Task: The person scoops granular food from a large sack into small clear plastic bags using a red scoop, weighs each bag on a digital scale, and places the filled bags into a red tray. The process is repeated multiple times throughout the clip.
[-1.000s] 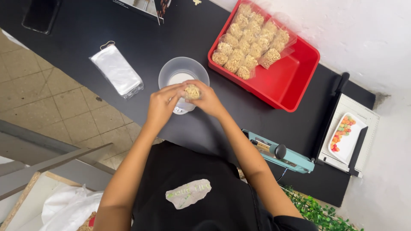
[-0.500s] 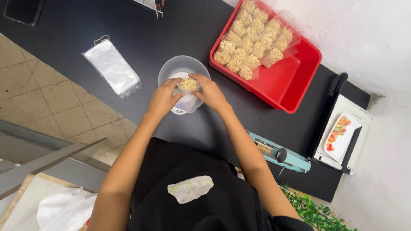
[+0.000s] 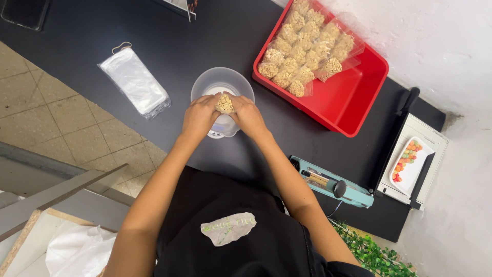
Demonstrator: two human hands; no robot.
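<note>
While I stand over the black table (image 3: 154,46), it fills most of what I see, running from ten o'clock down to four o'clock. At one o'clock sits the red tray (image 3: 353,97), and the filled clear packets (image 3: 307,46) of pale puffed snack lie packed together in its far end. At four o'clock rests the pale blue heat sealer (image 3: 333,187), and just beyond it, at three o'clock, a white board carries a small dish of coloured sweets (image 3: 407,164). At ten o'clock lies a flat stack of empty clear bags (image 3: 134,82). In the middle stands a clear plastic bowl (image 3: 222,82) on a small scale. Over its near rim my left hand (image 3: 200,115) and right hand (image 3: 248,115) meet, fingers curled in narrow around one small packet of puffed snack (image 3: 224,103), pinched between both sets of fingertips.
</note>
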